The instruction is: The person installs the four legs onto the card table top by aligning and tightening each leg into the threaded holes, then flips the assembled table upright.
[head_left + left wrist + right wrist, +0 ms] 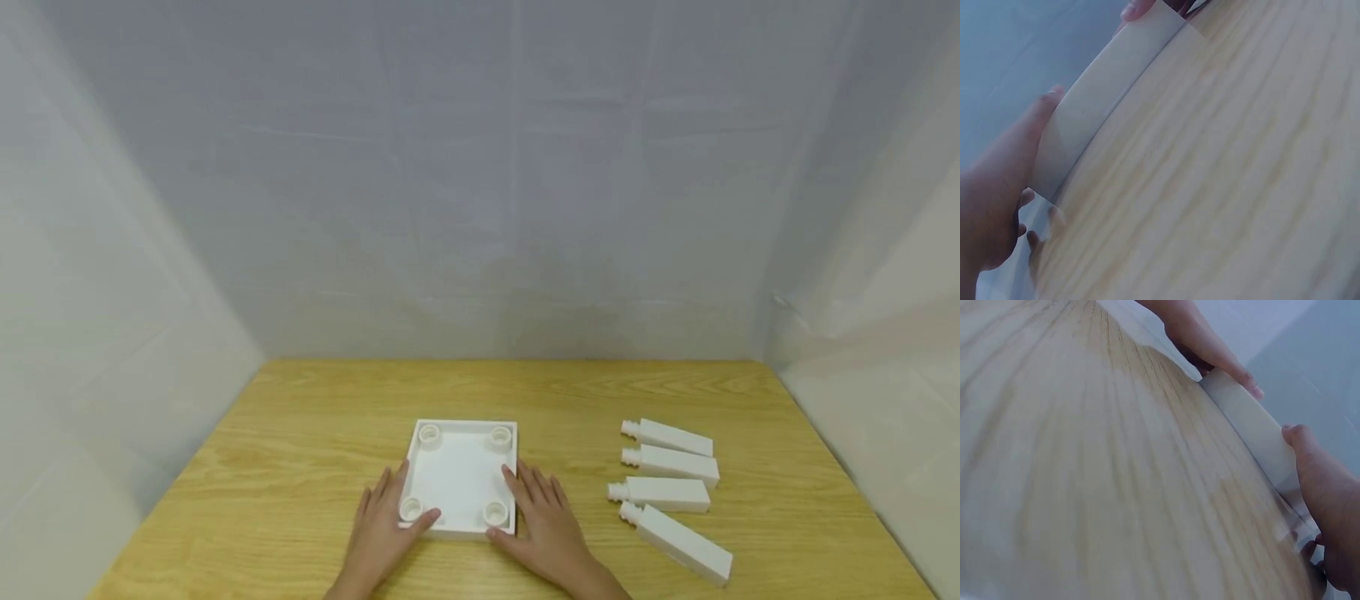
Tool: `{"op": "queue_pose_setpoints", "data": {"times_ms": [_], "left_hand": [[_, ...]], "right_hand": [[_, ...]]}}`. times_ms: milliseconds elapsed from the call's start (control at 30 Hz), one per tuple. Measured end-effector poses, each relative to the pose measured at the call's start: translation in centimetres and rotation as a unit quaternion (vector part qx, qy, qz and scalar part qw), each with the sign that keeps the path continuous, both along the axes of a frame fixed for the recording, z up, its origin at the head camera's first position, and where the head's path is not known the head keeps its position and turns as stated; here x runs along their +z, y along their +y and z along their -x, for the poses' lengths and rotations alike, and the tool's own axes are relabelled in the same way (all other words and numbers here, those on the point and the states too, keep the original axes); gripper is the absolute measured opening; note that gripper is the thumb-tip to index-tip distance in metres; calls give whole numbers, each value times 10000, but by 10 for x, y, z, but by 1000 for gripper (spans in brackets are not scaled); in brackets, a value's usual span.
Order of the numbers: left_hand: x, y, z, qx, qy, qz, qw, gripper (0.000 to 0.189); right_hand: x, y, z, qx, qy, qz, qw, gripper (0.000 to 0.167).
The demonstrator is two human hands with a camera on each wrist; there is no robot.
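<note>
A white square board (459,475) with a raised rim and a round socket at each corner lies flat on the wooden table. Its front side face (1094,100) shows in the left wrist view, and the same face (1254,428) in the right wrist view. My left hand (381,529) rests at the front left corner, thumb over the front rim and fingers stretched along the left side. At the front right corner, my right hand (546,525) touches the board with its thumb at the front edge and its index finger on the right rim; the other fingers spread outward.
Several white square legs (667,493) with ridged, narrower ends lie in a loose column to the right, those ends pointing left. The wooden table (300,417) has white sheeting (480,250) behind it and at both sides.
</note>
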State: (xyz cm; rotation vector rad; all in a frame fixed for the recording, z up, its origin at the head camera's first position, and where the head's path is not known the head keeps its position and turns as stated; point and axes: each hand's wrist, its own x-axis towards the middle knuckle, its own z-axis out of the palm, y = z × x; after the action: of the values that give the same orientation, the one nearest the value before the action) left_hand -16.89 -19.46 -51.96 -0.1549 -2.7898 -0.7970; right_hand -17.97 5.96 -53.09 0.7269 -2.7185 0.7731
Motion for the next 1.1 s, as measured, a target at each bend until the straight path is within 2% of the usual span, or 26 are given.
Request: {"op": "queue_pose_setpoints", "data": {"times_ms": [267, 533, 700, 933, 1100], "left_hand": [[0, 7, 1, -39, 58, 47, 10000, 85], [0, 14, -1, -46, -73, -39, 10000, 86], [2, 14, -1, -70, -112, 64, 9999, 87], [2, 11, 3, -376, 320, 500, 9975, 92], [1, 9, 7, -731, 308, 531, 9954, 101]], "right_hand": [[1, 8, -3, -63, -88, -8, 9999, 80], [-4, 14, -3, -97, -44, 23, 9999, 80], [-5, 15, -3, -104, -24, 68, 9999, 79], [-5, 15, -3, -90, -70, 20, 9999, 79], [-4, 16, -3, -86, -158, -7, 9998, 79]]}}
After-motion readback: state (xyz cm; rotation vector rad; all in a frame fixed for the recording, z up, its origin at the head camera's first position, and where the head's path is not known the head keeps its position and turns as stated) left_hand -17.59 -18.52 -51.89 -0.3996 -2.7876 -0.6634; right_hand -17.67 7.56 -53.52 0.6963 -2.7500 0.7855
